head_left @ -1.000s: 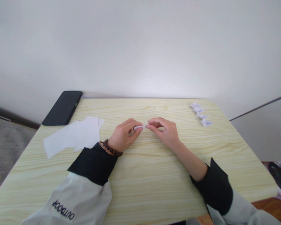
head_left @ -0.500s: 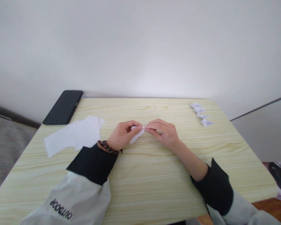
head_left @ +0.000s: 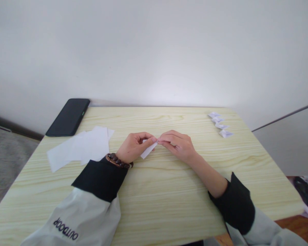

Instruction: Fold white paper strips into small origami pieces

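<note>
A small white piece of folded paper (head_left: 148, 151) is held between both hands over the middle of the table. My left hand (head_left: 135, 146) pinches it from the left, thumb on top, and part of the paper sticks out below the thumb. From the right, my right hand (head_left: 177, 144) grips the paper's other end with thumb and fingertips pressed together. The two hands' fingertips nearly meet, and they cover much of the paper, so its exact folds cannot be made out.
Loose white paper sheets (head_left: 94, 145) lie overlapping left of my left hand. A black phone (head_left: 68, 118) rests at the table's back left corner. Several small folded paper pieces (head_left: 225, 133) form a row at the back right. A white wall (head_left: 154, 54) stands behind the wooden table (head_left: 169, 198).
The visible part of the folded paper has tilted slightly downward below my left thumb. Both hands keep nearly the same place, fingertips a little closer together.
</note>
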Demonstrator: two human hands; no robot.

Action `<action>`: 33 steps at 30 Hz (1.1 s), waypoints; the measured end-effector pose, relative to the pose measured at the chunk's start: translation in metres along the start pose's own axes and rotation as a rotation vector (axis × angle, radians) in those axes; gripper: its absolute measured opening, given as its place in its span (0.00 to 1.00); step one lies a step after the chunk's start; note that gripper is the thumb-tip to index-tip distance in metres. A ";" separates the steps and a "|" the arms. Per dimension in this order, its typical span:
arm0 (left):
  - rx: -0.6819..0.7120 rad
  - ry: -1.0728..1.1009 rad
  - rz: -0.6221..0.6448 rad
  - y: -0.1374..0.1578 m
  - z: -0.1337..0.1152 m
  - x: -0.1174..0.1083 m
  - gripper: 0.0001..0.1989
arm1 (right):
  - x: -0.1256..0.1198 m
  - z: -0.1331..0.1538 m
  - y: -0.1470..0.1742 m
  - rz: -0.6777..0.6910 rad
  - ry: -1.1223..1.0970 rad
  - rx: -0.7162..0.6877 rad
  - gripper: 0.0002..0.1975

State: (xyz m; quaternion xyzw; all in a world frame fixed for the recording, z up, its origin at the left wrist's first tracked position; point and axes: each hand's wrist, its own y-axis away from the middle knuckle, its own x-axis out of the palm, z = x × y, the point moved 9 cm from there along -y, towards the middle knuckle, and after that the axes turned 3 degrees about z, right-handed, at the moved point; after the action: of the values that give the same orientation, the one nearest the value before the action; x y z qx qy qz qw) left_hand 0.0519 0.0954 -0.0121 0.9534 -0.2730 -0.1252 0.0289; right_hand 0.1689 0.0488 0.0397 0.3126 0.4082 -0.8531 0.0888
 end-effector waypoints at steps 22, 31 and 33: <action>0.197 -0.340 -0.059 0.006 -0.022 0.001 0.13 | 0.021 -0.020 0.004 0.230 -0.146 0.315 0.06; 0.178 -0.313 -0.047 0.005 -0.020 0.001 0.13 | 0.020 -0.019 0.005 0.267 -0.206 0.305 0.06; 0.185 -0.315 -0.028 0.005 -0.020 0.003 0.13 | 0.021 -0.017 0.004 0.280 -0.201 0.293 0.06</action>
State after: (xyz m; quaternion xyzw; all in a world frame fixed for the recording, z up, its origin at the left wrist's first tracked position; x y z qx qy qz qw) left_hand 0.0570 0.0893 0.0073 0.9244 -0.2711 -0.2476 -0.1037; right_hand 0.1618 0.0610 0.0160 0.2894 0.2214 -0.9095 0.2002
